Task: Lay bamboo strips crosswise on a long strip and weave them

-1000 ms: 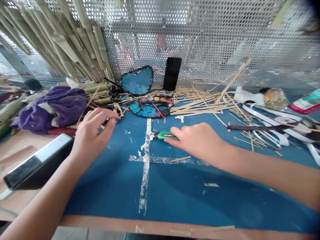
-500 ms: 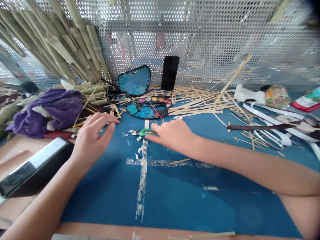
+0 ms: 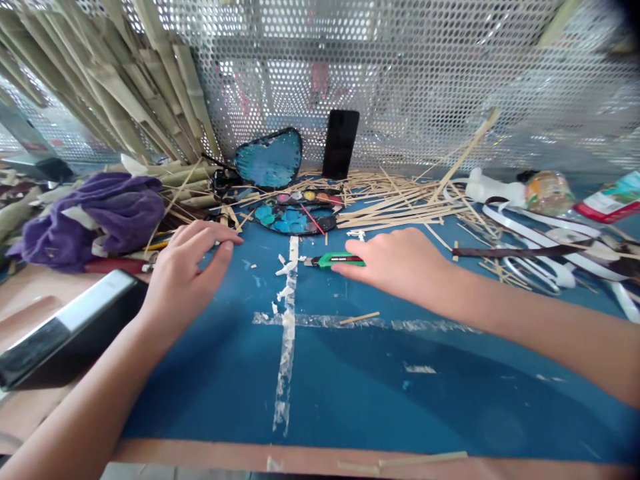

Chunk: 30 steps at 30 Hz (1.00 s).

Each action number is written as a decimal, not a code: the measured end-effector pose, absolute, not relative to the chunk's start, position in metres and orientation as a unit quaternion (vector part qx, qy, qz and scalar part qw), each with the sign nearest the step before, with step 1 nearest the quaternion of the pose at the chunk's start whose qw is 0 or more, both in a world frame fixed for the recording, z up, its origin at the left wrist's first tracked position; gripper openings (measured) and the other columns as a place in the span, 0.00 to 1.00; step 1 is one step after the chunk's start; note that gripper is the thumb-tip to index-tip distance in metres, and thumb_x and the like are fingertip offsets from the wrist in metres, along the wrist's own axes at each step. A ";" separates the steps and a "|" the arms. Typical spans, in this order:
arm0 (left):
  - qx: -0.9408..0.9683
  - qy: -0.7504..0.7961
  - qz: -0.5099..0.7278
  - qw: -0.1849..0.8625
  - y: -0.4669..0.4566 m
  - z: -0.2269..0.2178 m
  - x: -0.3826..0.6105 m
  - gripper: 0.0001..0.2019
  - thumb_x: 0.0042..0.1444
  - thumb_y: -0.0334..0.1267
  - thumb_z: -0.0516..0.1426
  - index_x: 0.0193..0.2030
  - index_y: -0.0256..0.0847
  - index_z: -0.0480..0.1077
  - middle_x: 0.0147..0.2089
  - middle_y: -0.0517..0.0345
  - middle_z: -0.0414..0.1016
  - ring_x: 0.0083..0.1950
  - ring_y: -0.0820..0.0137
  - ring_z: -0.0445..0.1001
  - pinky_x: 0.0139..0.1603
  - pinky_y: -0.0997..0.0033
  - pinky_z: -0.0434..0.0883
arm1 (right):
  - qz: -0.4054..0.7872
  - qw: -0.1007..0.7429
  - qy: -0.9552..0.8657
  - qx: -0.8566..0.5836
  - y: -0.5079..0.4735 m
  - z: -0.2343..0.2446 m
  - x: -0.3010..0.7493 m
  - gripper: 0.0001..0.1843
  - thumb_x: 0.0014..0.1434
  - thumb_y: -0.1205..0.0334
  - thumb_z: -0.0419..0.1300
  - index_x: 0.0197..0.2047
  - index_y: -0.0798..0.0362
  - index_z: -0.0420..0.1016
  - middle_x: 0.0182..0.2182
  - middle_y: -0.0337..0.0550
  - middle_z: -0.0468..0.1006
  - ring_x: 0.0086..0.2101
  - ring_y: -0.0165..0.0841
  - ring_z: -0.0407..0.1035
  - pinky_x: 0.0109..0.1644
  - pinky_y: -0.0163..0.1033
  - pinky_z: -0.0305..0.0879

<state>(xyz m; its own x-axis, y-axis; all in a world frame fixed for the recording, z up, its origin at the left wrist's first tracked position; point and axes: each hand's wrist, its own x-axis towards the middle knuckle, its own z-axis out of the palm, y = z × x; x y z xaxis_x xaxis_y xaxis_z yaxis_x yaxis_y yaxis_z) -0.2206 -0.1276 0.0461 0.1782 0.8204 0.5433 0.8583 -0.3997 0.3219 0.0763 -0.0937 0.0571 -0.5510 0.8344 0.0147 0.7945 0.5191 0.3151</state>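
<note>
In my right hand (image 3: 400, 265) is a green utility knife (image 3: 330, 259), its blade end pointing left toward a strip of peeling white tape residue (image 3: 285, 360) on the blue tabletop (image 3: 210, 393). My fingers wrap its handle, which is partly hidden. Small curled white scraps (image 3: 285, 293) lie along the upper part of that strip. A second strip (image 3: 320, 323) crosses it, with a short bamboo sliver (image 3: 360, 318) lying over it. On the left, my left hand (image 3: 185, 277) rests on the table with its fingers stretched out, holding nothing that I can see.
Behind the hands lie a paint palette (image 3: 295, 220) and many thin bamboo strips (image 3: 395, 212). A dark phone (image 3: 341, 145) leans against the perforated metal screen (image 3: 410, 87). At left are a purple cloth (image 3: 110, 213) and a black box (image 3: 75, 333); at right, white ribbon (image 3: 545, 273).
My right hand has moved right with the utility knife, baring the upper end of the tape strip. White scraps near the blade have shifted onto the strip. My left hand stays nearly in place.
</note>
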 end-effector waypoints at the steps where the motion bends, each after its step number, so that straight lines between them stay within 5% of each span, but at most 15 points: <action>1: -0.769 -0.545 -0.334 0.030 -0.128 0.046 -0.221 0.10 0.67 0.37 0.51 0.43 0.42 0.73 0.47 0.56 0.76 0.52 0.65 0.73 0.58 0.62 0.67 | 0.145 0.066 0.869 0.467 -0.095 0.057 0.076 0.27 0.69 0.40 0.46 0.37 0.52 0.74 0.19 0.45 0.74 0.23 0.38 0.69 0.27 0.36 0.39; 9: -0.765 -0.541 -0.347 0.040 -0.131 0.049 -0.227 0.09 0.67 0.37 0.51 0.43 0.43 0.74 0.47 0.56 0.77 0.52 0.64 0.73 0.59 0.59 0.67 | 0.145 0.033 0.850 0.506 -0.098 0.051 0.083 0.30 0.69 0.36 0.43 0.40 0.52 0.74 0.22 0.44 0.77 0.22 0.35 0.69 0.27 0.36 0.37; 24: -0.780 -0.517 -0.349 0.039 -0.135 0.054 -0.213 0.08 0.67 0.36 0.52 0.42 0.45 0.73 0.47 0.56 0.77 0.51 0.64 0.74 0.58 0.58 0.67 | 0.210 0.032 0.877 0.431 -0.117 0.037 0.055 0.26 0.73 0.48 0.42 0.43 0.58 0.73 0.24 0.48 0.74 0.23 0.34 0.69 0.26 0.39 0.36; 30: -0.785 -0.526 -0.325 0.040 -0.129 0.046 -0.217 0.09 0.65 0.37 0.51 0.41 0.46 0.73 0.47 0.56 0.77 0.51 0.63 0.74 0.58 0.59 0.67 | 0.142 0.020 0.896 0.420 -0.080 0.037 0.026 0.24 0.71 0.45 0.45 0.44 0.54 0.73 0.25 0.48 0.77 0.26 0.38 0.73 0.26 0.38 0.39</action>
